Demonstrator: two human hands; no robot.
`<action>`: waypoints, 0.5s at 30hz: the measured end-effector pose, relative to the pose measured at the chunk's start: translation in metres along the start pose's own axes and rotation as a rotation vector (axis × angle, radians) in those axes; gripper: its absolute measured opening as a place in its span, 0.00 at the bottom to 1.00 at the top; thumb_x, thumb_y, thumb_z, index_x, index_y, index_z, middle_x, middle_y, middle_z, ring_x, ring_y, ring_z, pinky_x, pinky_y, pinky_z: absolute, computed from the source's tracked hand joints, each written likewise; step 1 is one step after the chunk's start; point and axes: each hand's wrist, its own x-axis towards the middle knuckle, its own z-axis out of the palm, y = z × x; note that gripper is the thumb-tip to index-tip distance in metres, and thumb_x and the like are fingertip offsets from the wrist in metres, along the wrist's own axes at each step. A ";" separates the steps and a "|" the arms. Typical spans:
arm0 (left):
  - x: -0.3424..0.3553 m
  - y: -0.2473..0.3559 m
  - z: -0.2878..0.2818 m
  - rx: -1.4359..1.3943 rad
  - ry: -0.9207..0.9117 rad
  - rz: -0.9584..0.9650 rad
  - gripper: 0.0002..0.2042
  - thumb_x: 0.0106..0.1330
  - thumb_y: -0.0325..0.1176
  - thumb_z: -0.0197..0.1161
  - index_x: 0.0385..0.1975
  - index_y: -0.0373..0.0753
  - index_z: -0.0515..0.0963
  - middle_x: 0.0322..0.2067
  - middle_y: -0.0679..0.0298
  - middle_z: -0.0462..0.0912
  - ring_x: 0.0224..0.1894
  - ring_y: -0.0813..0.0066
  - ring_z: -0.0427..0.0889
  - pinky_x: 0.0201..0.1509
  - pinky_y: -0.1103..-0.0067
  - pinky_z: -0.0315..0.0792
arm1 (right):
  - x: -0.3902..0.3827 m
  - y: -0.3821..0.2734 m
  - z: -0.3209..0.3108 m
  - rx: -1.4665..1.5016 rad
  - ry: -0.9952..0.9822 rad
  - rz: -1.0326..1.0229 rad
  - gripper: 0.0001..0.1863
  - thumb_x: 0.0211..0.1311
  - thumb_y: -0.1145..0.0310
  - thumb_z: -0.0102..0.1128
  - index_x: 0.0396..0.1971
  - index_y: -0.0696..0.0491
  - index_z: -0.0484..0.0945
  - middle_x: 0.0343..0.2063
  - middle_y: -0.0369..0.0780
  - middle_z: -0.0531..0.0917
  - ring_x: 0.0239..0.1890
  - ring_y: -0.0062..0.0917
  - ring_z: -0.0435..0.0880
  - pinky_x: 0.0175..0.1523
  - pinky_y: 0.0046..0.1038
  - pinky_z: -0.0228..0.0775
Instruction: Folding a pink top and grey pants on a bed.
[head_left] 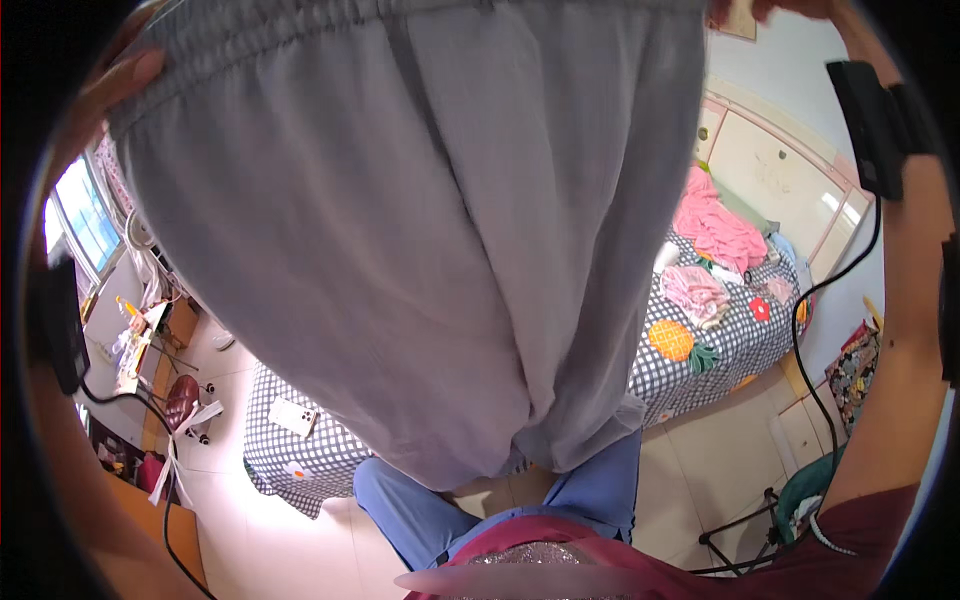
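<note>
A pair of grey pants (pixel 400 230) with a gathered elastic waistband (pixel 250 30) hangs spread out in front of me and fills the middle of the view. At the upper left my left hand (pixel 125 80) grips one end of the waistband, thumb against the cloth. My right hand (pixel 775 10) is raised at the upper right by the other end of the waistband. The top edge cuts off part of it, but its fingers look closed on the cloth. The legs of the pants droop toward my blue trousers (pixel 410 510), and their lower ends are bunched together.
Behind the pants stands a bed with a checked cover (pixel 690 370). On it lie pink clothes (pixel 715 230) and a white phone (pixel 292 416). A brown chair (pixel 182 402) and cluttered desk (pixel 135 350) are at left. A folding stool (pixel 760 530) stands lower right. Cables run along both arms.
</note>
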 end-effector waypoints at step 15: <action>0.124 -0.154 0.132 0.920 0.373 -0.026 0.18 0.53 0.33 0.61 0.46 0.43 0.75 0.38 0.54 0.79 0.37 0.56 0.80 0.39 0.67 0.74 | 0.230 0.045 0.089 -0.231 0.919 -0.231 0.12 0.49 0.73 0.50 0.34 0.54 0.80 0.33 0.50 0.81 0.37 0.40 0.81 0.45 0.35 0.72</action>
